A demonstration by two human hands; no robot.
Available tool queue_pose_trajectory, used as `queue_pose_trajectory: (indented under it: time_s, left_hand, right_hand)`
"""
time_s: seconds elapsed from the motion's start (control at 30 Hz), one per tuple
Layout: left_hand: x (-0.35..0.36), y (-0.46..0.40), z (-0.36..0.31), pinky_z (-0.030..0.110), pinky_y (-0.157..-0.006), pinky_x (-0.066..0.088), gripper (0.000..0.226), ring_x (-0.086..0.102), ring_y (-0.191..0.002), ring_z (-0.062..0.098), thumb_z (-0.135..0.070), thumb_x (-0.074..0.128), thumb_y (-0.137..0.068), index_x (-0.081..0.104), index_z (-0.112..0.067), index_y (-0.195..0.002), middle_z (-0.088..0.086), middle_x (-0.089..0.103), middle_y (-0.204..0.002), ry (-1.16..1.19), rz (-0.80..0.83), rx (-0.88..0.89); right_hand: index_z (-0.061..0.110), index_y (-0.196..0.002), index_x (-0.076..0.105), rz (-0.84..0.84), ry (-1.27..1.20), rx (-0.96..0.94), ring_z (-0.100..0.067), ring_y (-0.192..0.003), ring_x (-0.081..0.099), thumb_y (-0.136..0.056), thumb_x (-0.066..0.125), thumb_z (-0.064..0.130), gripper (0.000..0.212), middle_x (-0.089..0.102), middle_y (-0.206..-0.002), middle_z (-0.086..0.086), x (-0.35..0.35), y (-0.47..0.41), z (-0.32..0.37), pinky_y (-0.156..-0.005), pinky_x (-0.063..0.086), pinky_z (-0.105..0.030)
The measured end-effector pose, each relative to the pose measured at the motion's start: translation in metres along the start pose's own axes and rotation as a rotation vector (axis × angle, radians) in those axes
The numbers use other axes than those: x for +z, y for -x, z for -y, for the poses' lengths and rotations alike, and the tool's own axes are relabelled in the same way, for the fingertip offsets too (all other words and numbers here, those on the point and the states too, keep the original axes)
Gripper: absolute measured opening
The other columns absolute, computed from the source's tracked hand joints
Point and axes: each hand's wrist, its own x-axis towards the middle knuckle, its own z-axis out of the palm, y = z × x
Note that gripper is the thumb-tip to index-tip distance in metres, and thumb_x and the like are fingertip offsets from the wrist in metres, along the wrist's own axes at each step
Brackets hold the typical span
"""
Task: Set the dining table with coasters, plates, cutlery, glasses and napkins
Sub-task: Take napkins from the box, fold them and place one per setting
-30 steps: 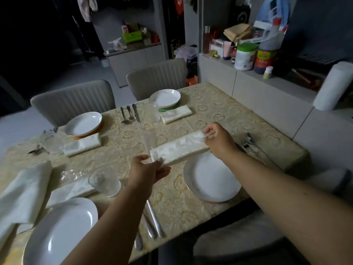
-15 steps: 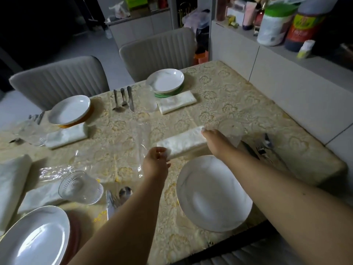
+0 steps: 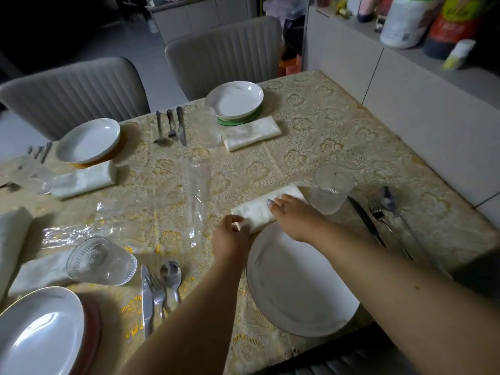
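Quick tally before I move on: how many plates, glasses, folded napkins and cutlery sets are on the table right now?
Plates: 4
Glasses: 4, the far-left one faint
Folded napkins: 4, left hand gripping and right hand pressing one; loose cloth at left edge not counted
Cutlery sets: 4
Total: 16

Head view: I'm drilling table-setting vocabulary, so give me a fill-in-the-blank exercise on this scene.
1. Both hands lay a folded ____ just beyond the near plate.
2. The far right plate sits on a ____ coaster.
3. Right of the glass lie a knife, a ____ and a spoon.

Missing words: napkin; green; fork.
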Motion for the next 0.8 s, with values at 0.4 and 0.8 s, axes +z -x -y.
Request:
queue_pose_trajectory:
  time_s: [0.4,0.8]
  left_hand:
    - [-0.014,-0.003,-0.001,0.023,-0.056,0.038,0.019,0.054,-0.068,0.013,-0.022,0.06,-0.092,0.064,-0.018,-0.111,0.0,0.063,-0.084,-0.166,0.063,0.067]
    - [-0.091,0.044,0.025,0.038,-0.064,0.056,0.01,0.066,-0.07,0.023,-0.022,0.055,-0.095,0.06,-0.022,-0.104,-0.005,0.063,-0.075,-0.023,0.04,0.091]
  right_hand:
    - [0.037,-0.15,-0.001,0.193,0.242,0.062,-0.018,-0.147,0.002,-0.102,0.002,0.041,0.048,0.005,-0.16,-0.002,0.0,-0.007,-0.001,-0.114,0.013,-0.043]
    - [0.02,-0.145,0.036,0.05,0.288,-0.072,-0.027,-0.137,0.029,-0.097,0.007,0.045,0.062,0.037,-0.147,-0.01,0.016,0.007,0.034,-0.109,0.026,-0.046]
